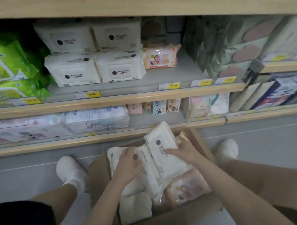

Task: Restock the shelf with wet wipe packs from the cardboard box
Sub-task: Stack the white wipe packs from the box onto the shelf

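Wet wipe packs – several white ones sit in the open cardboard box (pixel 99 175) on the floor, between the person's feet, below the bottom shelf. Right hand (pixel 185 151) grips the far edge of the top white pack (pixel 165 156), fingers curled over its printed face; that pack is tilted, its upper end raised toward the shelving. Left hand (pixel 127 162) rests on the neighbouring white pack (pixel 114 156) just beside it, fingers bent over the top – can't tell if it's actually gripping. Hands are close together, not touching. Pink baby-print pack (pixel 190 187) lies in the box under the right forearm, touching the tilted pack. On the middle shelf (pixel 120 99), four matching white packs (pixel 94 51) stacked two by two, one small pink pack (pixel 161 56) just to their right, green packs (pixel 11 67) at far left. Yellow price tags (pixel 92 94) along the shelf edge.
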Demonstrator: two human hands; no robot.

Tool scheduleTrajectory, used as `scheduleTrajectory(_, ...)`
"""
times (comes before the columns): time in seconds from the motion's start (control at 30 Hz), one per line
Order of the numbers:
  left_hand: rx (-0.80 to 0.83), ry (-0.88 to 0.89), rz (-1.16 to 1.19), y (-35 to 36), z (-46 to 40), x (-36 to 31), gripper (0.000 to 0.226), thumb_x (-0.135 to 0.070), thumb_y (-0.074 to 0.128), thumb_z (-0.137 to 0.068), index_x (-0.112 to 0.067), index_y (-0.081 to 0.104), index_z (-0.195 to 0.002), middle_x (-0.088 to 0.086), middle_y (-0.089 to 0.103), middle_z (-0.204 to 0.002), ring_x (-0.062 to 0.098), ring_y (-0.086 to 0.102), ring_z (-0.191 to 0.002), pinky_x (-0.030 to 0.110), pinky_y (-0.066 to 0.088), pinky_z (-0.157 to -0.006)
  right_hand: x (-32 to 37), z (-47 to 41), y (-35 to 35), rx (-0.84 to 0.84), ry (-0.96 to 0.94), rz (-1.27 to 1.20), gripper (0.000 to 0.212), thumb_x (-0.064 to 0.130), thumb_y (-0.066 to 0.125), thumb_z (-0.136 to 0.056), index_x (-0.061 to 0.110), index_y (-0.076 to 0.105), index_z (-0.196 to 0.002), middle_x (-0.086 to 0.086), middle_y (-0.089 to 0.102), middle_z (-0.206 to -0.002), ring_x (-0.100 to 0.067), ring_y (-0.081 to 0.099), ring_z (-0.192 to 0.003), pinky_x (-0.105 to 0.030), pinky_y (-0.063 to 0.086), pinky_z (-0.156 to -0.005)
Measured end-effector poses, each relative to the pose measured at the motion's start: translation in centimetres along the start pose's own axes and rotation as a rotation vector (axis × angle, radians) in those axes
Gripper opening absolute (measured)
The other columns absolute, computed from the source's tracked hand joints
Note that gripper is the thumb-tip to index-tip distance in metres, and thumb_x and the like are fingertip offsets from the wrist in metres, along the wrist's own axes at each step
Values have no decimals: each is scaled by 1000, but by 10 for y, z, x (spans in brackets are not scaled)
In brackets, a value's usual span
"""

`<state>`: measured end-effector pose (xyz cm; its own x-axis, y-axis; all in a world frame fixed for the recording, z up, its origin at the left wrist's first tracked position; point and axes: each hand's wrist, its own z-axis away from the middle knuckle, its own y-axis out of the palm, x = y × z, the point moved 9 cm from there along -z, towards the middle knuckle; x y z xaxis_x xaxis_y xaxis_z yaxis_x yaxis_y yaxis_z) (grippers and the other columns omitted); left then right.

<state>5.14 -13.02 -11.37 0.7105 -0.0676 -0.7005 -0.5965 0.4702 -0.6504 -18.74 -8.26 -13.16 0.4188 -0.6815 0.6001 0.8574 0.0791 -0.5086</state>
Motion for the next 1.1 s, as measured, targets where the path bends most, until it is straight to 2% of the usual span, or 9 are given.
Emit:
scheduleTrajectory(0.1,6,12,18,1,0,4,55,-21,59,-88,-16,37,-138,5,37,-136,9,40,-105,25,36,-92,-2,-10,6,0,68,80,120,79,76,-22,22,52,-125,1,59,-120,-19,57,-109,-39,50,-92)
scheduleTrajectory(0.23,5,-28,21,3,-5,10,56,-26,59,-89,-16,35,-138,5,37,-135,17,46,-108,35,46,-93,8,-2,20,-1,113,39,125,61,83,-36,16,28,-139,-3,43,-136,-26,42,-126,-38,42,-99)
scheduleTrajectory(0.4,-28,-70,-51,-2,-25,8,65,-35,60,-88,-16,32,-143,9,34,-142,23,38,-127,25,42,-82,13,5,9,-90,59,-164,100,37,90,-37,15,37,-119,0,57,-109,-21,58,-99,-40,53,-83)
scheduleTrajectory(0.53,83,-119,-118,2,-59,-3,73,-51,58,-84,-16,35,-143,9,37,-145,26,40,-130,36,37,-106,14,22,-44,-140,11,-339,96,32,92,-39,17,42,-120,1,59,-109,-20,60,-97,-38,54,-78)
scheduleTrajectory(0.7,279,-205,-314,23,-90,-6,88,-61,62,-77,-7,35,-141,15,26,-144,30,49,-119,28,47,-80,-7,41,-97,-260,-2,-384,87,29,91,-47,18,42,-118,2,60,-108,-16,60,-94,-32,51,-68)
scheduleTrajectory(0.8,308,-248,-443,35,-92,-2,105,-64,63,-75,-2,19,-147,18,16,-152,31,33,-135,34,43,-98,-30,42,-96,-268,42,-404,85,29,91,-47,17,43,-116,1,62,-107,-12,61,-88,-27,48,-60)
scheduleTrajectory(0.87,330,-293,-526,40,-89,2,106,-70,62,-70,-3,27,-144,18,31,-147,30,38,-132,34,43,-100,-40,42,-90,-257,64,-428,82,27,91,-49,17,44,-115,1,62,-106,-11,62,-86,-25,46,-56)
scheduleTrajectory(1.0,471,-397,-478,43,-83,6,77,-68,71,-59,-16,56,-114,2,61,-110,17,62,-89,26,48,-68,-49,39,-80,-239,80,-462,81,22,90,-52,17,40,-116,1,59,-106,-13,60,-88,-28,48,-59)
scheduleTrajectory(1.1,472,-415,-344,41,-85,8,83,-60,81,-43,-19,57,-112,-1,63,-109,17,62,-93,30,52,-79,-51,38,-81,-251,77,-508,81,19,90,-54,16,39,-117,0,58,-107,-13,60,-89,-28,48,-59)
